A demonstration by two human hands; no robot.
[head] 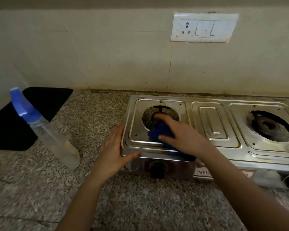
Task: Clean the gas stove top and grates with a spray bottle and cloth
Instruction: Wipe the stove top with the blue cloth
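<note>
The blue cloth (159, 133), bunched on the left plate of the stove (213, 127), is seemingly gripped by the right hand (183, 135), with the burner hole (148, 117) at its 12 o'clock, while the edge is pressed by the flat left hand (113, 150).
</note>
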